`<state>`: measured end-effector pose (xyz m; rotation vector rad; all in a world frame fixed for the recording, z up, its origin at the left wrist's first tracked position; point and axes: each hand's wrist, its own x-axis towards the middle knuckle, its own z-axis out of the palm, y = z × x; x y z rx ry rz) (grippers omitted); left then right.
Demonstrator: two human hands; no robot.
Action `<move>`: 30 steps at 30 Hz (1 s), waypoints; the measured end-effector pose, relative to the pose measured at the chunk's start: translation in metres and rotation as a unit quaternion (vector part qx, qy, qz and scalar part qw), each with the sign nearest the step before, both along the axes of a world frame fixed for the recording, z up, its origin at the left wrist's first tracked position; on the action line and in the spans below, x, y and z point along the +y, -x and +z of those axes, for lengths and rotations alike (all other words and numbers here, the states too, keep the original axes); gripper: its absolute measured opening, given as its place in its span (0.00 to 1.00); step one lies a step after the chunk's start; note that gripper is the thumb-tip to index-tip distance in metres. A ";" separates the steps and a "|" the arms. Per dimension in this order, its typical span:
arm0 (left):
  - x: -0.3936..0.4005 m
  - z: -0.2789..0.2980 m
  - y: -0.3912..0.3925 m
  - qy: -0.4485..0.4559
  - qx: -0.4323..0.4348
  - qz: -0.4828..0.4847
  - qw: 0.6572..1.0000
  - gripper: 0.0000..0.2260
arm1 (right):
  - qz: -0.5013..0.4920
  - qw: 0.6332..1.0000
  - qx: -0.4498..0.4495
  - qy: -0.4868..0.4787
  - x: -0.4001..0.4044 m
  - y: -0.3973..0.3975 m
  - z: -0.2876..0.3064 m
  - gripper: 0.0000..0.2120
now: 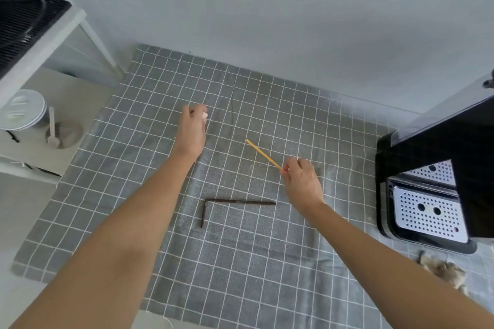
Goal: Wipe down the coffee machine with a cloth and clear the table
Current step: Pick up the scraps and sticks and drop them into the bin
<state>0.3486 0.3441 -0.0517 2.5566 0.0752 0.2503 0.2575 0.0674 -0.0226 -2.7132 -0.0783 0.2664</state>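
**Desk:** What lies on the table?

**Photographer:** A grey woven tablecloth (pixel 267 262) with a white grid covers the table, its far edge meeting the pale wall and its left edge just beside a white shelf unit (pixel 50 35). On it lies a thin dark brown straw (pixel 235 202), bent into an L, flat between the two forearms.

**Desk:** And the hands?

**Photographer:** The right hand (pixel 302 181) pinches one end of a slim yellow stick (pixel 263 154) between thumb and fingertips; the stick slants away to the upper left. The left hand (pixel 193 129) reaches farther across the cloth, fingers curled round something small and pale (pixel 205 115), too blurred to name.

**Desk:** Where is the coffee machine?

**Photographer:** At the right edge, well apart from the right hand. The coffee machine (pixel 438 157) is glossy black, with a perforated metal drip tray (pixel 427 215) at its base. A crumpled tan cloth (pixel 443 270) lies just in front of it, near the table's right side.

**Desk:** Anything to the left?

**Photographer:** On the lower shelf, white lidded cups (pixel 22 109) are stacked beside a small wooden spoon (pixel 52 128). A dark mesh panel (pixel 21 24) sits on the shelf above. Bare gridded cloth stretches between the straw and the machine.
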 end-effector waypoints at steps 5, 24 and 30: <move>-0.011 0.017 0.060 0.021 0.039 -0.121 0.992 0.09 | -0.073 0.993 0.018 -0.094 -0.006 0.011 0.008 0.02; -0.058 0.031 0.146 -0.209 0.218 -0.159 0.940 0.06 | -0.162 0.951 0.152 -0.214 -0.048 0.102 0.043 0.07; -0.093 0.035 0.160 -0.203 0.268 -0.141 0.931 0.04 | -0.198 0.927 0.173 -0.269 -0.099 0.135 0.051 0.04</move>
